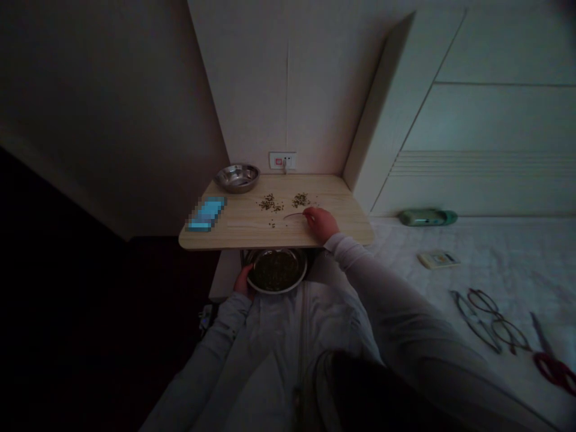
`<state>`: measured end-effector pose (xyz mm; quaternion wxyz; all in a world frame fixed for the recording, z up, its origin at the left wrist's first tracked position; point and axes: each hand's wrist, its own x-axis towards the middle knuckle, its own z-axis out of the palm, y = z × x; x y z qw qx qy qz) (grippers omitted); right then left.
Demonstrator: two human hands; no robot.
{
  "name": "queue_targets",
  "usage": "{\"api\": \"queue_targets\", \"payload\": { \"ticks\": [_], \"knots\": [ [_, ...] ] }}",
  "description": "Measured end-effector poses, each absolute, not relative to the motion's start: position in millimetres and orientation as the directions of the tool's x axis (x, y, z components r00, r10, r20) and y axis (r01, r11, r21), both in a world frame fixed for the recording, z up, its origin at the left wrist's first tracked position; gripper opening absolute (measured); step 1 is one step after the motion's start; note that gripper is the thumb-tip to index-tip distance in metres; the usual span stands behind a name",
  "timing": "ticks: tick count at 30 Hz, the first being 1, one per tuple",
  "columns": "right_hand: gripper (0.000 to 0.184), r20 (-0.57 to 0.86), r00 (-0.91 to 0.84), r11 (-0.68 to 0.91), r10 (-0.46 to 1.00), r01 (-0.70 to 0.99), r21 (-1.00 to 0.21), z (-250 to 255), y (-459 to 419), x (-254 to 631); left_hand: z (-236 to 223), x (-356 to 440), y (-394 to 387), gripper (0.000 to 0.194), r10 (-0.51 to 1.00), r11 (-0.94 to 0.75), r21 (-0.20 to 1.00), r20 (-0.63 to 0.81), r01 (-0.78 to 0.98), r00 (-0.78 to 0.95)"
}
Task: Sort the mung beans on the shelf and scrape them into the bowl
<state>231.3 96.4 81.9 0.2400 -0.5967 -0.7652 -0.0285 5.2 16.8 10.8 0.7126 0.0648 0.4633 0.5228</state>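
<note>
My right hand is closed on a thin, slightly curved metal tool, whose tip points left just over the small wooden table. Its exact kind is too dim to tell. Two loose piles of small greenish seed-like bits, a left pile and a right pile, lie beyond the tool, with a few strays nearer the front edge. Below that edge, at my lap, my left hand grips the left rim of a round metal bowl holding dark green bits; its fingers are partly hidden.
An empty steel bowl and a blurred-out phone occupy the table's left side. A wall socket sits behind. On the bed at right lie a green bottle, a small pale box, eyeglasses and red-handled scissors.
</note>
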Motion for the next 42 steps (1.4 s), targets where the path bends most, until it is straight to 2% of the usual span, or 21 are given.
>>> {"api": "queue_targets", "payload": {
  "ticks": [4,11,22,35,38,42],
  "knots": [
    [0.027,0.386,-0.224,0.31,0.895,0.934,-0.178,83,100,232,12,5,17,0.018,0.807,0.431,0.589,-0.591,-0.684,0.0],
    [0.028,0.337,-0.273,0.333,0.901,0.933,-0.135,89,101,228,14,5,17,0.02,0.788,0.434,0.599,-0.614,-0.673,-0.038],
    [0.028,0.3,-0.273,0.331,0.914,0.93,-0.163,91,97,240,12,4,17,0.015,0.776,0.46,0.547,-0.631,-0.699,0.017],
    [0.027,0.279,-0.304,0.348,0.911,0.929,-0.127,94,80,253,18,5,14,0.016,0.785,0.445,0.582,-0.619,-0.681,-0.015],
    [0.026,0.342,-0.268,0.348,0.901,0.916,-0.199,97,73,254,18,6,14,0.016,0.788,0.44,0.587,-0.616,-0.68,-0.022],
    [0.025,0.398,-0.097,0.285,0.912,0.849,-0.446,100,67,261,18,6,14,0.017,0.788,0.452,0.578,-0.616,-0.68,0.0]
  ]
}}
